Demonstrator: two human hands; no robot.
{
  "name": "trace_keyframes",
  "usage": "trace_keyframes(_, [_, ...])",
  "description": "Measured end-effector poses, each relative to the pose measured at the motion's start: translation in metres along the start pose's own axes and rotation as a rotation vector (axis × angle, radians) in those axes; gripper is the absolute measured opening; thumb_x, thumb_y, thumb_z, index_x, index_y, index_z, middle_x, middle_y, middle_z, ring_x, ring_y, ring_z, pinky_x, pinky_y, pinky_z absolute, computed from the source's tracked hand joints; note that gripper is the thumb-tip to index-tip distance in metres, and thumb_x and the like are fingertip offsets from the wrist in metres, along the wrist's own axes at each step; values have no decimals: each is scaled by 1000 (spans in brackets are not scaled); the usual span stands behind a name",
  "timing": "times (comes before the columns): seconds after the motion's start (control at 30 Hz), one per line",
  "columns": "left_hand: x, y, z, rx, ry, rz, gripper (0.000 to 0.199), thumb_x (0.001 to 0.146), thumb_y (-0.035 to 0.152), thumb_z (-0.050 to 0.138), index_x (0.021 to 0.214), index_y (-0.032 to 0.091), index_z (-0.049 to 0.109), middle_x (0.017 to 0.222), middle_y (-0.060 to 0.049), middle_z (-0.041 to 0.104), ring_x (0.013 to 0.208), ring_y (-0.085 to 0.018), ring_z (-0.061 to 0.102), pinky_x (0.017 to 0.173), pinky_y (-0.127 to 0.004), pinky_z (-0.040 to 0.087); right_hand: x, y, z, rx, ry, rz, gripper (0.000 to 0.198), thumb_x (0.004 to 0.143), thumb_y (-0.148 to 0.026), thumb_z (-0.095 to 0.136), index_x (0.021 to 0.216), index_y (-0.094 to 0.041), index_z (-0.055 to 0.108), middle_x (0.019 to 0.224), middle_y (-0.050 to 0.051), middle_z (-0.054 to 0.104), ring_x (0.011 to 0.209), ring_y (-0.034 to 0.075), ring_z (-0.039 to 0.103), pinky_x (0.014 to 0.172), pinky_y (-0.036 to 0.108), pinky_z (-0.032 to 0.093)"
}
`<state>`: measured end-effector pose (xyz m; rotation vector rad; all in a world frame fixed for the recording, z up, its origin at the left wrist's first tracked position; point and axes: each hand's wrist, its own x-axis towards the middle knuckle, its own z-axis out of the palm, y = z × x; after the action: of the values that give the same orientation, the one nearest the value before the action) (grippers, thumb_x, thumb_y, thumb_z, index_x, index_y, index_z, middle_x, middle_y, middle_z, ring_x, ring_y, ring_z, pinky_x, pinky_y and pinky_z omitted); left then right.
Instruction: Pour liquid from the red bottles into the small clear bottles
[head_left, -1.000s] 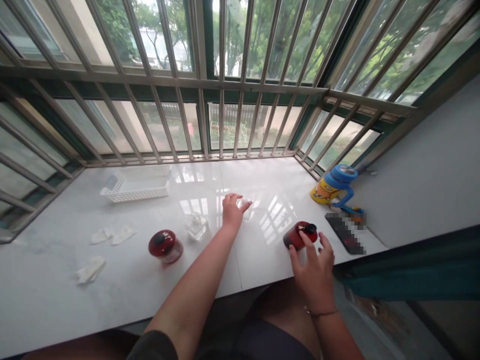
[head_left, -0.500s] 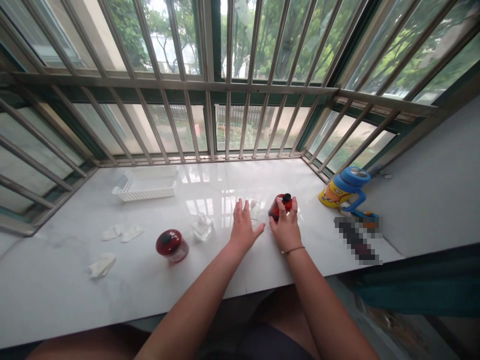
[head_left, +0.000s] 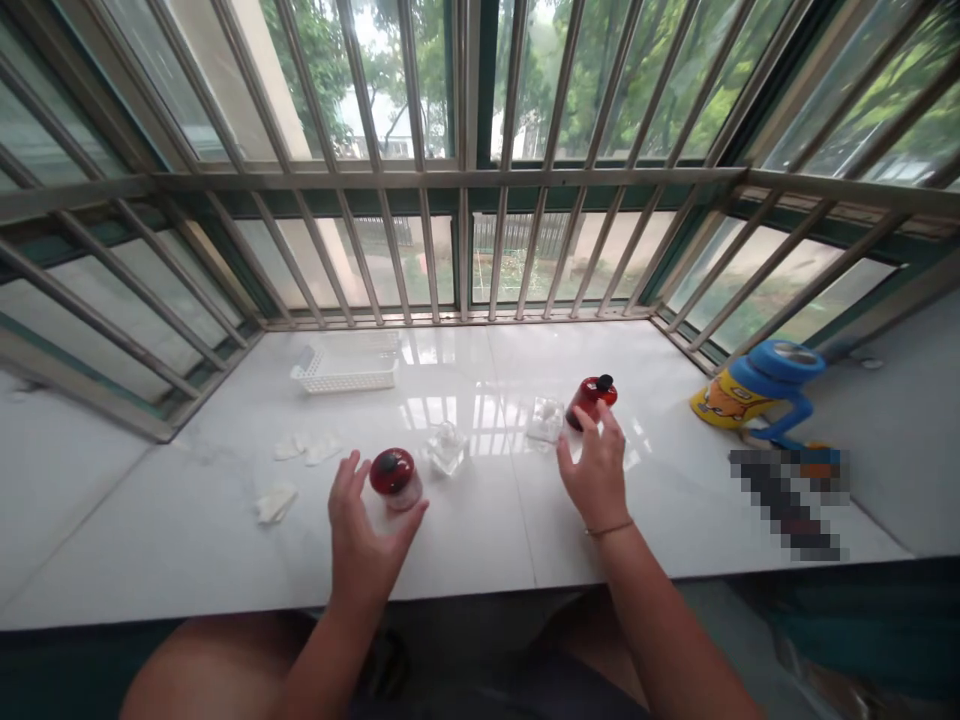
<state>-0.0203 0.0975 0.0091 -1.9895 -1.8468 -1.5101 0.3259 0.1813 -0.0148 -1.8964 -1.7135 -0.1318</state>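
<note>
My left hand point(head_left: 366, 550) is open, thumb and fingers spread on either side of a small round bottle point(head_left: 395, 480) with a dark red top and black cap. Whether the skin touches the bottle, I cannot tell. On the right, a second dark red bottle with a black cap point(head_left: 592, 400) stands upright just beyond my right hand point(head_left: 598, 470). That hand is open too, its fingers curved and apart, fingertips overlapping the bottle's lower edge in view. Between the bottles are a clear square glass piece point(head_left: 447, 450) and a similar clear piece point(head_left: 545, 420).
Crumpled white pieces point(head_left: 276, 503) lie at the left of the white counter point(head_left: 480, 540). A white plastic basket point(head_left: 349, 375) stands at the back left. Right of my hands are a blue and yellow mug point(head_left: 757, 385) and a blurred-out dark item. Metal bars point(head_left: 457, 180) line the window behind.
My left hand has moved left from the middle of the counter to the left bottle. My right hand has drawn back slightly from the right bottle. The view has shifted left.
</note>
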Motion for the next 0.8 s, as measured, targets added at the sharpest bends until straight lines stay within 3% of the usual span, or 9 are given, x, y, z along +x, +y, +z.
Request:
trace_keyframes(0.1, [16, -25, 10, -69, -133, -160, 92, 79, 52, 90, 154, 22, 47, 163, -20, 51, 155, -42, 46, 128, -64, 38, -16, -25, 15, 70, -104, -110, 53, 104, -33, 49, 155, -18, 52, 164, 18, 45, 155, 34, 37, 128, 55, 33])
trace_keyframes(0.2, [24, -33, 22, -166, -268, -352, 84, 77, 51, 91, 147, 25, 54, 146, -15, 67, 130, -36, 70, 114, -55, 55, -17, -38, 30, 38, -197, -92, 54, 100, -31, 56, 152, -15, 56, 168, 20, 40, 153, 38, 39, 126, 56, 36])
trace_keyframes(0.27, [24, -34, 26, -218, -297, -436, 78, 78, 49, 90, 144, 26, 56, 133, -11, 73, 112, -31, 78, 103, -49, 61, -13, -43, 35, 31, -224, -86, 52, 99, -30, 59, 148, -12, 59, 172, 22, 34, 154, 40, 38, 126, 57, 37])
trace_keyframes(0.4, [18, -32, 26, -284, -257, -469, 75, 75, 47, 91, 139, 25, 58, 124, -10, 75, 102, -27, 79, 96, -44, 63, -13, -69, 39, 229, -163, -197, 48, 106, -37, 54, 146, -11, 59, 165, 25, 44, 155, 37, 41, 127, 58, 37])
trace_keyframes(0.5, [14, -33, 25, -302, -234, -464, 75, 75, 47, 91, 138, 24, 58, 124, -10, 75, 102, -27, 79, 97, -44, 63, -16, -104, 52, 467, -192, -324, 65, 104, -50, 62, 156, -13, 48, 164, 23, 48, 157, 33, 42, 129, 54, 38])
trace_keyframes(0.6, [13, -37, 24, -303, -217, -455, 76, 74, 47, 92, 138, 25, 57, 126, -10, 74, 106, -28, 78, 100, -46, 62, -14, -134, 73, 595, -254, -314, 83, 95, -52, 76, 160, -13, 43, 164, 24, 48, 156, 36, 44, 129, 56, 40])
trace_keyframes(0.7, [15, -44, 21, -281, -196, -461, 77, 73, 47, 92, 137, 25, 57, 128, -11, 73, 110, -29, 77, 102, -48, 61, -12, -147, 87, 630, -294, -319, 73, 92, -41, 80, 154, -16, 52, 154, 22, 60, 147, 36, 56, 125, 56, 46])
trace_keyframes(0.8, [19, -53, 12, -265, -209, -467, 77, 72, 47, 93, 136, 24, 57, 127, -12, 74, 110, -31, 77, 103, -52, 60, -20, -141, 83, 657, -320, -365, 63, 91, -34, 79, 149, -21, 58, 149, 17, 65, 141, 34, 61, 123, 54, 49])
